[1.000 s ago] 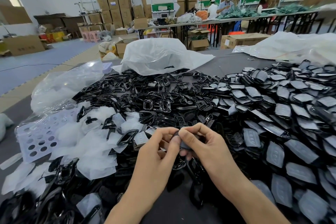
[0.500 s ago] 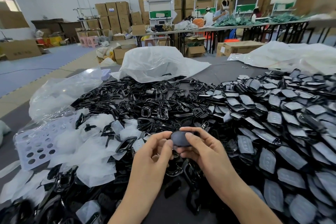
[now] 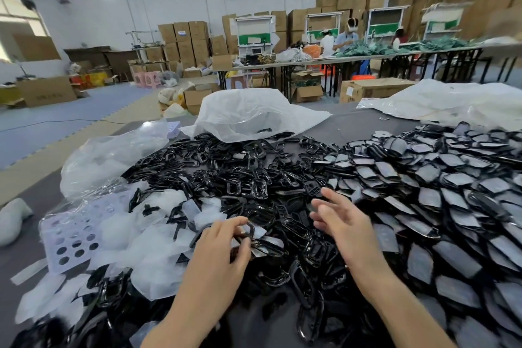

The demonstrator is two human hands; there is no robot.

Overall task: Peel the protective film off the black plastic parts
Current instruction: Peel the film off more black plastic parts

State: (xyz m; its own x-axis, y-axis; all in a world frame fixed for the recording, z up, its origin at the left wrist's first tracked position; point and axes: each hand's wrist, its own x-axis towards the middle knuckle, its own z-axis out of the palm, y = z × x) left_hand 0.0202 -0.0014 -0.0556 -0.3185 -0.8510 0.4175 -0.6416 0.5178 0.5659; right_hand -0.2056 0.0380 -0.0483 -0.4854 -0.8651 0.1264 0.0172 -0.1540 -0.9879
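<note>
While the left hand [image 3: 220, 240] closes its grip on a black frame [image 3: 250, 230] at the near edge of the heap, thumb below and fingers above, the right hand [image 3: 343, 224] hovers beside it, its grip wide and holding nothing. Filmed parts [image 3: 423, 198] lie piled across the counter [image 3: 367, 127] to the right, and loose films [image 3: 147, 234] to the left. The step looks like taking up a fresh piece. To do it well, the left should steady the frame by its edges while the right nails up a film corner and pulls low and slowly.
</note>
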